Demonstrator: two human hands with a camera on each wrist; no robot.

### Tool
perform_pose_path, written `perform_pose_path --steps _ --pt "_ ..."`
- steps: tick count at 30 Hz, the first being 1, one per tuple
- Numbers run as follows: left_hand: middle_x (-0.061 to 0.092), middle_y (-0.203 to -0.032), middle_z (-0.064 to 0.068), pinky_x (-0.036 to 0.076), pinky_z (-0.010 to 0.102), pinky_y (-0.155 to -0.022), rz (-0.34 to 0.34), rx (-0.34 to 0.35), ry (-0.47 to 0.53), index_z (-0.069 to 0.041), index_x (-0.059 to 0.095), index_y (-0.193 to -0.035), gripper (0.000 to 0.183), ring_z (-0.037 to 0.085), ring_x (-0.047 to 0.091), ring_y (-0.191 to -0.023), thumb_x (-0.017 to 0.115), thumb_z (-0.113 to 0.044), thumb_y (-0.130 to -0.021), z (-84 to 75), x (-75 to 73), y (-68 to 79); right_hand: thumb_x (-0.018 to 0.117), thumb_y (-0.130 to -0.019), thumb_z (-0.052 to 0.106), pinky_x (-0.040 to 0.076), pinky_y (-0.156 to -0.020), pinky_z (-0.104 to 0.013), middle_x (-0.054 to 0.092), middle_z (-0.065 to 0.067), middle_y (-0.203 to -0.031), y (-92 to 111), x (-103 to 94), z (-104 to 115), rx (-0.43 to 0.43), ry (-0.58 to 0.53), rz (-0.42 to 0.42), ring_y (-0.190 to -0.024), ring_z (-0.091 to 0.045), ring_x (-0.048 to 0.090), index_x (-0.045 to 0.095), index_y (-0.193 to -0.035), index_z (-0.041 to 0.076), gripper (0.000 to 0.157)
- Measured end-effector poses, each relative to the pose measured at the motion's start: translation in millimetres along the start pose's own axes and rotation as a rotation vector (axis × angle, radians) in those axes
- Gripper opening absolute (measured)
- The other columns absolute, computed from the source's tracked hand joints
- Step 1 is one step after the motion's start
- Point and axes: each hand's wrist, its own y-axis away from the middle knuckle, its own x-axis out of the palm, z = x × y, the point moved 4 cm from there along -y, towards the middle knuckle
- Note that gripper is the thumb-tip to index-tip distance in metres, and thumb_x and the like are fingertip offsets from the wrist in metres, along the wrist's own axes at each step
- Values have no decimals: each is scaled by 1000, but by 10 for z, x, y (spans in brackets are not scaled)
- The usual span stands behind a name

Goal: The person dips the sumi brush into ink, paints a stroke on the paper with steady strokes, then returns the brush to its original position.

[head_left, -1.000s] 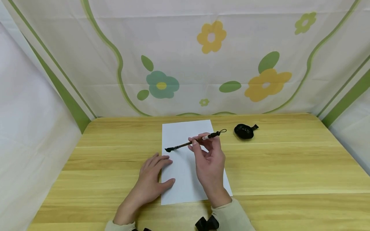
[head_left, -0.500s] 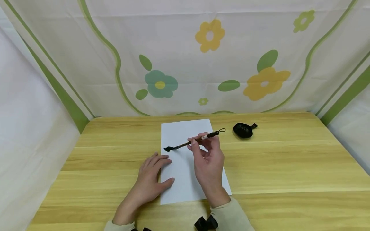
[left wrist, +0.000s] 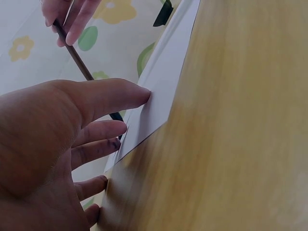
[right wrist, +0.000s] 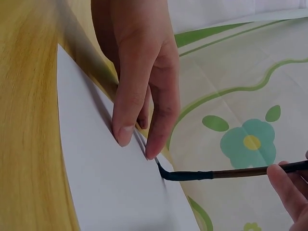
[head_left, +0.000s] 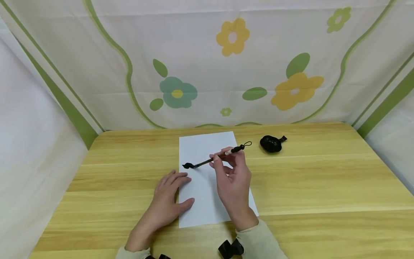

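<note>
head: above, facing forward-down, farthest | left wrist, right wrist: close, tilted — both share paper [left wrist: 166, 86]

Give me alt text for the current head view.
The right hand pinches an ink brush, its black bristles at the left side of a white paper sheet; the left hand rests across the sheet's left edge. A rounded black object lies rightward on the wood-grain table, before a flower-print cloth backdrop.

The right wrist view's edge cuts off the brush [right wrist: 240, 173] (its looped end [head_left: 238, 148] lies outside).
</note>
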Motion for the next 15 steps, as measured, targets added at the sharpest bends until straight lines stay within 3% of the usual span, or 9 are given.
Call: perform_pose_path --steps 15 --pt "59 -157 5 18 77 -126 3 -7 -4 -15 69 -136 49 44 28 -162 85 -23 -91 -9 9 -5 69 -101 -2 68 -74 -29 72 -15 -107 3 -22 27 -79 70 -36 -97 -29 80 61 -115 -4 16"
